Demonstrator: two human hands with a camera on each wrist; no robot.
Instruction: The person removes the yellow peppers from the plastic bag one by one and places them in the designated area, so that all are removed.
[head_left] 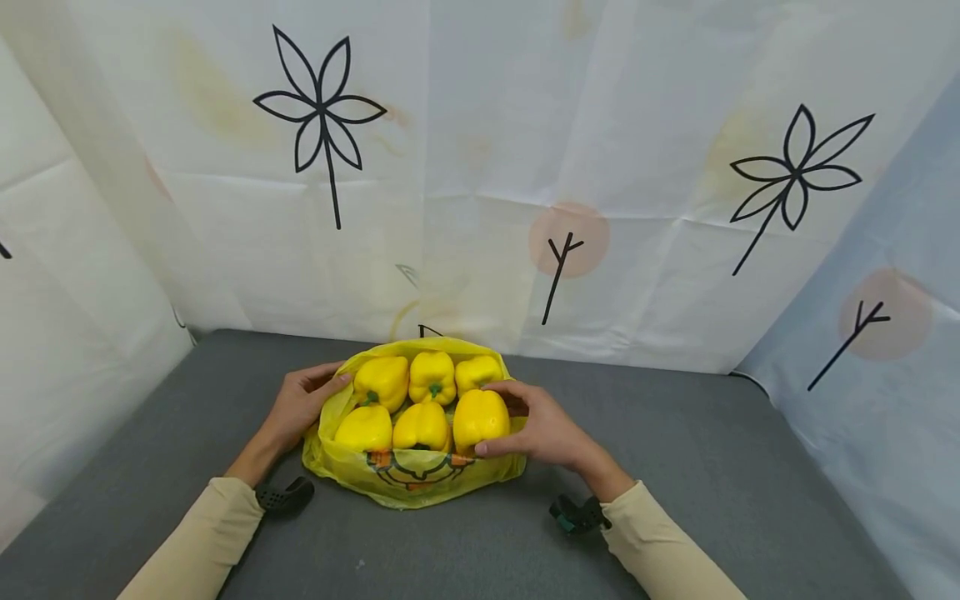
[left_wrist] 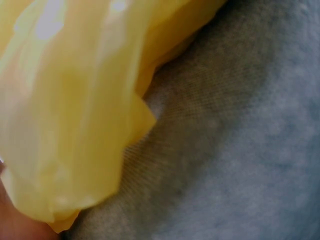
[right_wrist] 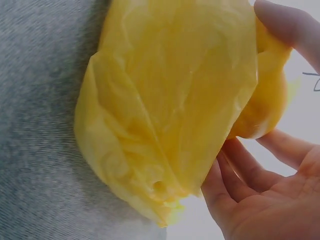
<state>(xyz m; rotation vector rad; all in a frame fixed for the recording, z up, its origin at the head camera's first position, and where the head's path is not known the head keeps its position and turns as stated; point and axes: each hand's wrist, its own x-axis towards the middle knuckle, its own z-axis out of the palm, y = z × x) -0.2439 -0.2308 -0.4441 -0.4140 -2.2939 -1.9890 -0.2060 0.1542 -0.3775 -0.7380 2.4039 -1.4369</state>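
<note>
A yellow plastic bag lies with its mouth spread wide, holding several yellow bell peppers in two rows. At the bag's left side, my left hand holds the rim, its thumb over the edge; the other fingers are mostly hidden. My right hand grips the front right bell pepper between thumb and fingers. In the right wrist view, the right hand has its thumb and fingertips on that bell pepper, partly behind the bag wall. The left wrist view shows mostly crumpled bag.
The bag rests on a dark grey table. Behind it hangs a pale cloth backdrop with black plant drawings, continuing along both sides. A dark wrist strap sits on the left wrist, another dark strap on the right.
</note>
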